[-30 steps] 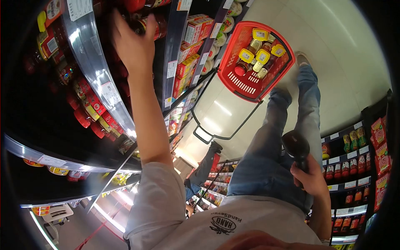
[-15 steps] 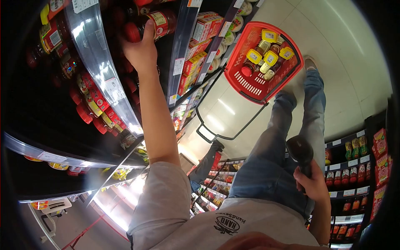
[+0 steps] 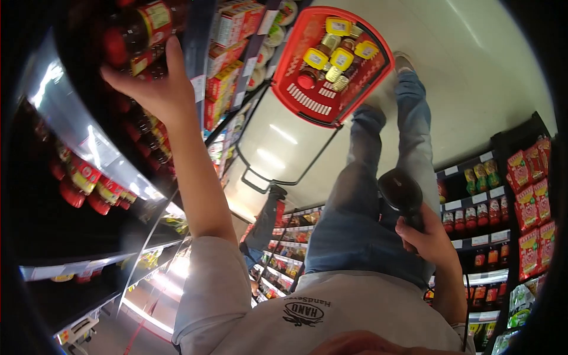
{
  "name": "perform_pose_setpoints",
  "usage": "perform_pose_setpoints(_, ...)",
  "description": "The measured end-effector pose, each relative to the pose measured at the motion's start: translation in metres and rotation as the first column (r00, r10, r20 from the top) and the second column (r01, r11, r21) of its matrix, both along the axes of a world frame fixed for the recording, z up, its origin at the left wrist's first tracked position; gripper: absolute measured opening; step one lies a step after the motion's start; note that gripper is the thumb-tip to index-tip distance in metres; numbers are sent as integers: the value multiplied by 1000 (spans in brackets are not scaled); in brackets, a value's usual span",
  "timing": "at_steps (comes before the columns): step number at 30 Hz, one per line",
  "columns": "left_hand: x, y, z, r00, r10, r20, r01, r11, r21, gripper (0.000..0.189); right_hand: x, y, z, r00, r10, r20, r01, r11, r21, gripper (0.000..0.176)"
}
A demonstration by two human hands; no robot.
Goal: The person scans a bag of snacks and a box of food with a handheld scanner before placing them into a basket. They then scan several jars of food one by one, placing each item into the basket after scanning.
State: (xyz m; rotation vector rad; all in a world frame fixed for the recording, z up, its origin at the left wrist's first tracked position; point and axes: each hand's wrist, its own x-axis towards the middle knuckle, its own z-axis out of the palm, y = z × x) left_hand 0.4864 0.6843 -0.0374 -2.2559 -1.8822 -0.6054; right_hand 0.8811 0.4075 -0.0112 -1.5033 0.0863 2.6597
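My left hand (image 3: 157, 97) is inside the shelf at upper left, thumb and fingers spread. Right beyond its fingertips lies a dark sauce jar (image 3: 157, 21) with a red lid and a red-and-cream label; similar jars crowd around it, partly in shadow. My right hand (image 3: 436, 236) is wrapped around the handle of a black handheld barcode scanner (image 3: 401, 192), held in front of my thigh with its head pointing away from me.
On the floor ahead, a red shopping basket (image 3: 283, 66) with a long black handle carries several yellow-lidded containers (image 3: 341, 58) and jars. Red boxes (image 3: 228, 71) fill the neighbouring shelf. Red snack packets (image 3: 535, 198) hang at right. Another person's leg (image 3: 263, 228) shows down the aisle.
My left hand has let go of the red-lidded jar and opened below it. The view has shifted, so the basket and scanner appear farther left. My right hand keeps its grip.
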Motion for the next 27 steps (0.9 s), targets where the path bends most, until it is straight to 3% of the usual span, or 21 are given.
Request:
perform_pose_setpoints(2, 11, -42, -31, 997, -62, 41, 60, 997, 46, 90, 2, -5, -9, 999, 38, 13, -38, 999, -19, 42)
perform_pose_setpoints(4, 8, -91, -74, 990, -139, 18, 140, 987, -83, 74, 2, -9, -20, 1000, 29, 6, -29, 1000, -7, 42)
perform_pose_setpoints(5, 0, -120, -104, 983, 11, 182, 52, 939, -339, 69, 2, -11, -25, 999, 40, 14, -39, 999, -20, 42)
perform_pose_setpoints(6, -7, -147, -139, 935, 196, 297, 13, 816, -578, 63, 0, -11, -31, 998, 65, 26, -64, 997, -42, 42)
perform_pose_setpoints(8, -12, -188, -212, 952, 303, 37, -165, 614, -772, 59, -4, -13, -46, 993, 106, 48, -103, 992, -68, 43)
perform_pose_setpoints(11, -45, -237, -326, 947, 306, -98, -258, 542, -800, 69, -14, -16, -69, 988, 151, 9, -147, 972, -185, 44)
perform_pose_setpoints(13, -66, -250, -384, 859, 391, -332, -426, 186, -885, 90, -23, -21, -83, 988, 151, 10, -145, 965, -220, 44)
perform_pose_setpoints(14, -78, -258, -415, 823, 413, -390, -481, 141, -865, 105, -26, -23, -88, 990, 139, 8, -133, 962, -240, 44)
perform_pose_setpoints(16, -71, -253, -438, 787, 345, -512, -563, 61, -824, 113, -32, -36, -95, 989, 145, 10, -138, 959, -249, 44)
perform_pose_setpoints(19, -81, -250, -464, 742, 481, -468, -558, 54, -828, 108, -33, -44, -110, 986, 163, 13, -156, 962, -224, 44)
perform_pose_setpoints(22, -84, -250, -447, 780, 457, -429, -522, 96, -847, 104, -36, -45, -106, 980, 195, 34, -184, 961, -204, 43)
perform_pose_setpoints(23, -79, -253, -431, 804, 443, -397, -519, 196, -832, 99, -37, -46, -102, 981, 188, 38, -178, 965, -192, 43)
perform_pose_setpoints(24, -75, -255, -411, 805, 449, -387, -517, 212, -829, 99, -36, -43, -97, 982, 180, 50, -169, 971, -170, 43)
perform_pose_setpoints(26, -69, -260, -369, 903, 389, -183, -345, 399, -849, 86, -42, -26, -81, 986, 147, 81, -136, 983, -124, 41)
perform_pose_setpoints(27, -62, -260, -341, 937, 341, -76, -242, 476, -845, 80, -44, -20, -74, 987, 150, 60, -149, 989, -18, 40)
